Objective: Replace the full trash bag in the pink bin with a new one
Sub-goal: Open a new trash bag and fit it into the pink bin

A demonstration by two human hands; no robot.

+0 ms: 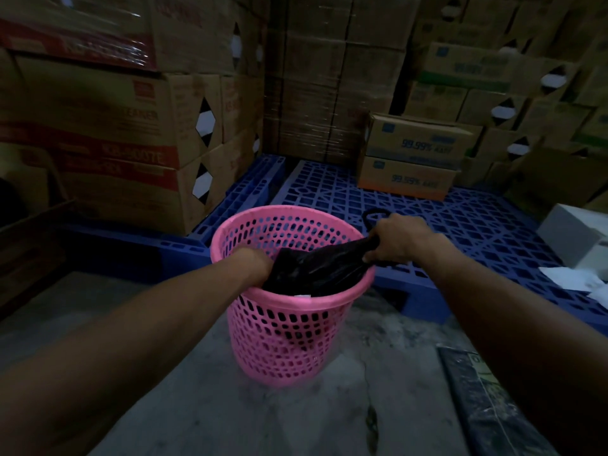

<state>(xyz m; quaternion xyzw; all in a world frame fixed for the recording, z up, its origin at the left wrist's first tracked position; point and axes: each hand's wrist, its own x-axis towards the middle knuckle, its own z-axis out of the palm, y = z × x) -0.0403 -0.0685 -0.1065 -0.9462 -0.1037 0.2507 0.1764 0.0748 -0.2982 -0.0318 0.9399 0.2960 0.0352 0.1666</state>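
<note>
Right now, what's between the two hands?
In the head view, the black trash bag spans the gap inside the pink bin: left hand at its lower end, right hand gripping its gathered top.

Pink perforated bin (283,340) — black bag (316,268) — blue lattice pallet (460,225).

A single wide-angle view comes from the person's head, looking forward and steeply down along both forearms. It sits close over the pink bin (292,301), which stands on the concrete floor (296,419) at frame centre. Further off it takes in the blue pallets (460,232) and stacked cartons (131,133), bowed at the edges.
</note>
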